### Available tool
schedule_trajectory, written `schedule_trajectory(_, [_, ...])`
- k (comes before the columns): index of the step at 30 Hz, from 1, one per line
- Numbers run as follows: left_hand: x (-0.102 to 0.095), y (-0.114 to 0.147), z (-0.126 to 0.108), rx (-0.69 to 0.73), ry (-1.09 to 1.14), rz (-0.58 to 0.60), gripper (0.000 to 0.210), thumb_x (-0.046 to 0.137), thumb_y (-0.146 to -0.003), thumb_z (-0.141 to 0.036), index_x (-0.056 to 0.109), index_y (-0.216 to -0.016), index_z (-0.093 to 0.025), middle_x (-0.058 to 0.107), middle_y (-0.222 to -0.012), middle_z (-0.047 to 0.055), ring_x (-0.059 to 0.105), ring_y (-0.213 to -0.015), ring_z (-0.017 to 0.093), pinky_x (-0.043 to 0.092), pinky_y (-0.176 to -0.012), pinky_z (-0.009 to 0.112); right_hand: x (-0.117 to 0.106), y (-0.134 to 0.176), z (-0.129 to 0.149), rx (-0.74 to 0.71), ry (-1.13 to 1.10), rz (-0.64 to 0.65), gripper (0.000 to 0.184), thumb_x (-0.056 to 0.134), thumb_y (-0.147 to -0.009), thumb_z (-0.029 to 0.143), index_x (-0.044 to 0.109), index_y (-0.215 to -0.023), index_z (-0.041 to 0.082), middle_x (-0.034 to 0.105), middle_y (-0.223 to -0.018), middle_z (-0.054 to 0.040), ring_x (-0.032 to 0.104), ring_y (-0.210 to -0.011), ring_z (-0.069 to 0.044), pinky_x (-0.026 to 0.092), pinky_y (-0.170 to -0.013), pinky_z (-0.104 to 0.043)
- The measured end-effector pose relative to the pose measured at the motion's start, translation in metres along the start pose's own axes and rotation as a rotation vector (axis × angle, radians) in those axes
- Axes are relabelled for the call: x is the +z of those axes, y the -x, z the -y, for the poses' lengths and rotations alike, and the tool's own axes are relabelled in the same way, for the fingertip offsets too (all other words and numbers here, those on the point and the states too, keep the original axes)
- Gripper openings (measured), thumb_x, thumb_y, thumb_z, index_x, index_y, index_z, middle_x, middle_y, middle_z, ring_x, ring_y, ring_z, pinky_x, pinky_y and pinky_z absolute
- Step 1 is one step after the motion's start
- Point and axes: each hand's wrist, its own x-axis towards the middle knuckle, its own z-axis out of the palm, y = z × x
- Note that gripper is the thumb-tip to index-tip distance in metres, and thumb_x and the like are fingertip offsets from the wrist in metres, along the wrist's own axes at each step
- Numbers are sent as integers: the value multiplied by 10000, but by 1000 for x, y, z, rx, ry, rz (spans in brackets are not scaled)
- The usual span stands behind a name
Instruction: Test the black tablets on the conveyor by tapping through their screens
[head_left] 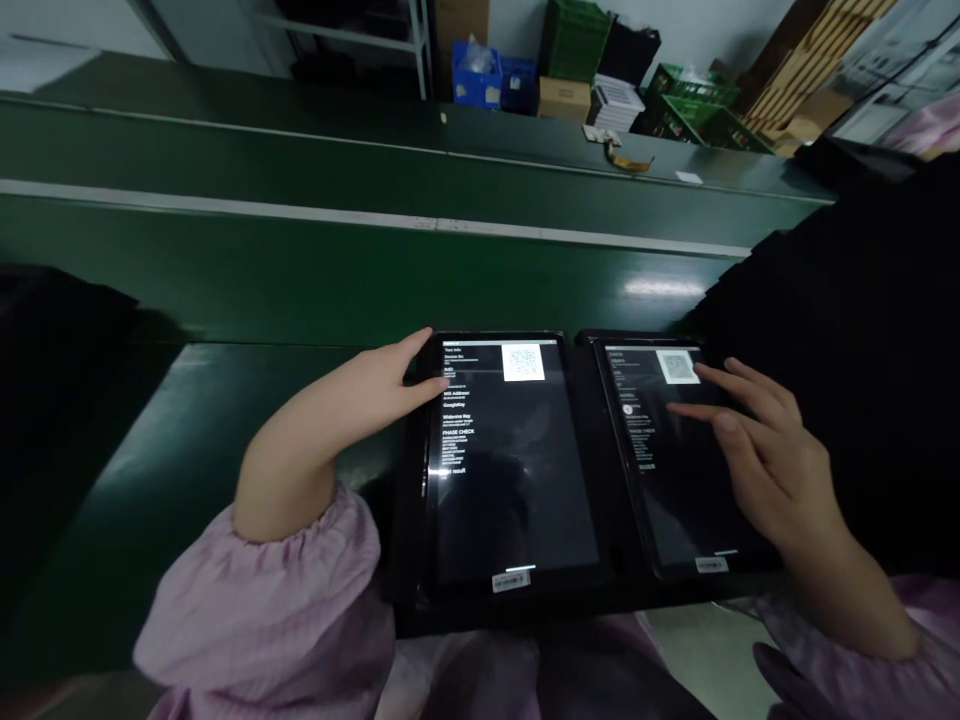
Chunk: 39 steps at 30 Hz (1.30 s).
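- Thumb and forefinger of the bare left hand (375,385) spread over the upper left edge of the left black flat glass-fronted tablet (517,470); other fingers tucked out of sight, can't tell if they grip.
- Left tablet lies face up, screen lit, on the near side of the green smooth-topped workbench (300,270). Likely stiff, fairly light, glass slick and crackable; best held by both long edges.
- Right black flat glass-fronted tablet (675,520) lies just beside it, face up, lit; probably handles the same.
- Bare right hand (787,460) holds nothing, fingers loosely extended over that screen; fingertip contact unclear. It covers part of the right edge.
- Small screen text mostly unreadable; dark base under both tablets blends in; black mass (862,350) far right cut off, unidentifiable.
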Motion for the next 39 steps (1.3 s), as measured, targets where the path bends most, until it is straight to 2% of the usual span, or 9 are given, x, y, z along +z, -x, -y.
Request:
schedule_trajectory(4, [6, -3, -16, -83, -99, -86, 1089, 615, -847, -725, 234, -1714, -186, 414, -1712, 187, 482, -1508, 435, 482, -1162, 530, 0, -5, 5, 24, 2, 0, 440, 418, -1112, 456, 827, -1128, 293, 713, -1416, -67, 569, -1448, -328, 469, -1222, -615])
schedule_trajectory(7, [6, -3, -20, -71, -38, -138, 1142, 613, -832, -768, 195, -1725, -190, 307, -1766, 175, 417, -1553, 434, 442, -1201, 532, 3, -12, 3, 39, 15, 34, 470, 393, -1107, 506, 810, -1199, 311, 663, -1483, -75, 512, -1494, -352, 418, -1245, -660])
schedule_trajectory(11, [2, -3, -8, -110, 48, -207, 1022, 549, -894, -745, 243, -1720, -226, 333, -1760, 142, 537, -1469, 404, 440, -1206, 517, 8, -20, -6, 57, 47, 119, 526, 347, -1099, 564, 771, -1293, 321, 575, -1580, -86, 411, -1554, -393, 337, -1252, -748])
schedule_trajectory(16, [1, -8, -2, -121, 29, -193, 939, 526, -920, -667, 336, -1686, -157, 386, -1733, 164, 524, -1483, 398, 420, -1227, 511, 15, -25, -12, 74, 66, 160, 522, 337, -1095, 565, 763, -1303, 348, 500, -1651, -50, 327, -1593, -411, 279, -1260, -782])
schedule_trajectory(23, [4, -13, -16, -144, 21, -130, 896, 547, -925, -601, 349, -1676, -154, 400, -1723, 173, 481, -1518, 394, 421, -1226, 496, 10, -22, -8, 57, 59, 68, 499, 350, -1106, 511, 772, -1292, 320, 570, -1591, -68, 403, -1559, -384, 310, -1275, -725])
schedule_trajectory(29, [5, -16, -7, -108, 21, -158, 927, 583, -901, -613, 356, -1673, -155, 408, -1715, 186, 460, -1534, 388, 408, -1234, 487, 1, -14, -3, 73, 37, 28, 491, 351, -1110, 509, 761, -1302, 319, 607, -1552, -70, 437, -1547, -362, 338, -1276, -695])
schedule_trajectory(33, [-3, -9, -2, -147, 56, -221, 939, 571, -891, -674, 344, -1689, -234, 442, -1706, 142, 544, -1464, 401, 465, -1189, 514, -2, -9, -6, 87, 37, 47, 494, 364, -1104, 534, 773, -1278, 320, 603, -1560, -68, 450, -1539, -368, 358, -1264, -699])
schedule_trajectory(36, [-8, -5, -1, -200, 43, -208, 956, 576, -872, -701, 362, -1683, -242, 519, -1652, 142, 566, -1442, 414, 505, -1148, 515, -2, -6, -7, 63, 47, 85, 503, 376, -1096, 562, 787, -1255, 321, 596, -1568, -70, 451, -1536, -380, 379, -1246, -712])
schedule_trajectory(39, [-9, -4, 1, -181, 41, -198, 952, 581, -860, -701, 385, -1674, -249, 501, -1668, 125, 582, -1429, 407, 520, -1135, 499, -1, -4, -5, 47, 48, 111, 493, 381, -1095, 561, 806, -1217, 344, 582, -1586, -45, 432, -1549, -378, 399, -1236, -707])
